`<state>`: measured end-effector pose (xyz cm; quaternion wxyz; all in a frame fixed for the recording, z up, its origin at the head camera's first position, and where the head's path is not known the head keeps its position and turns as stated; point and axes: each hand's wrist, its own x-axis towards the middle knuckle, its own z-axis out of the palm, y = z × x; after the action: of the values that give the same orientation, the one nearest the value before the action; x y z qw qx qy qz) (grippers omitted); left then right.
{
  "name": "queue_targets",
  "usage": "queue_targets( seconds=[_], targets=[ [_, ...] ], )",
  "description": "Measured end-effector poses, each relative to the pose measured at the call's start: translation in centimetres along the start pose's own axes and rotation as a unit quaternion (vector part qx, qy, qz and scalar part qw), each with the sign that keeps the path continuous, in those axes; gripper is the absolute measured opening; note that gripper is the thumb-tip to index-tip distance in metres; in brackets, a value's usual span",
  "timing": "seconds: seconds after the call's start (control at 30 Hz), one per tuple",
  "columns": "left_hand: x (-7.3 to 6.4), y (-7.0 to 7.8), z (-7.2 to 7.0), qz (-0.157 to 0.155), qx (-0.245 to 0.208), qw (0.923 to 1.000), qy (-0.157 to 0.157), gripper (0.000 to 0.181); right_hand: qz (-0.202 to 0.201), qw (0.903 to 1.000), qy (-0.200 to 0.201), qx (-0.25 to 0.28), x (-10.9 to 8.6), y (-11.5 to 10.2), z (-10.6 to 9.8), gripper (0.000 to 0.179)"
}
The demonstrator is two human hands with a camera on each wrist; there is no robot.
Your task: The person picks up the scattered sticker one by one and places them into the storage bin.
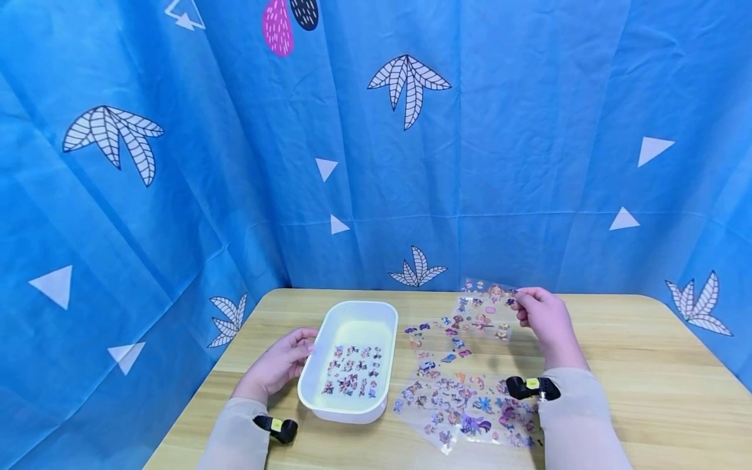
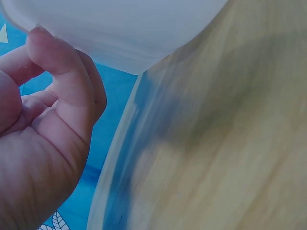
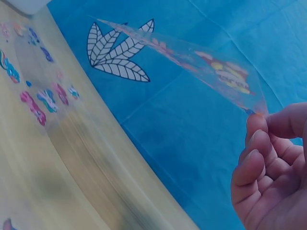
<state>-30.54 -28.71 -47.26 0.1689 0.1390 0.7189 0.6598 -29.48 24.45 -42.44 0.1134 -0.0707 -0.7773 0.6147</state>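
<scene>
In the head view a white plastic box (image 1: 376, 412) with rounded corners stands on the table, with a sticker sheet (image 1: 352, 371) of small figures inside it. My left hand (image 1: 283, 363) holds the box by its left side, curled fingers (image 2: 60, 60) at the rim. Between thumb and fingertips, my right hand (image 1: 545, 318) pinches the right edge of a clear sticker sheet (image 1: 483, 309) printed with cartoon figures. This sheet is raised over the far part of the table and appears nearly edge-on in the right wrist view.
Several clear sticker sheets (image 1: 464, 408) lie overlapping on the wooden table (image 1: 634, 365), right of the box. Another sheet (image 1: 431, 339) with small colourful figures lies farther back. A blue patterned curtain (image 1: 505, 156) hangs along the table's far edge and sides.
</scene>
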Motion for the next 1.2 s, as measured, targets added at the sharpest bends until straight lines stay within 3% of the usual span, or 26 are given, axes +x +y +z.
queue_targets(
  seconds=[0.53, 0.93, 1.2],
  targets=[
    [0.0, 0.3, 0.2, 0.001, -0.002, 1.0000, 0.006, 0.045, -0.013, 0.9911, -0.076, 0.108, 0.1, -1.1, 1.6, 0.019],
    [-0.1, 0.3, 0.2, -0.005, 0.000, 1.0000, 0.004, 0.044, -0.022, 0.9823, -0.126, 0.137, -0.7, -2.3, 3.9, 0.013],
    [-0.1, 0.2, 0.2, -0.002, 0.004, 1.0000, 0.006, 0.045, -0.023, 0.9805, -0.137, 0.139, -1.0, -2.7, 5.0, 0.014]
  ],
)
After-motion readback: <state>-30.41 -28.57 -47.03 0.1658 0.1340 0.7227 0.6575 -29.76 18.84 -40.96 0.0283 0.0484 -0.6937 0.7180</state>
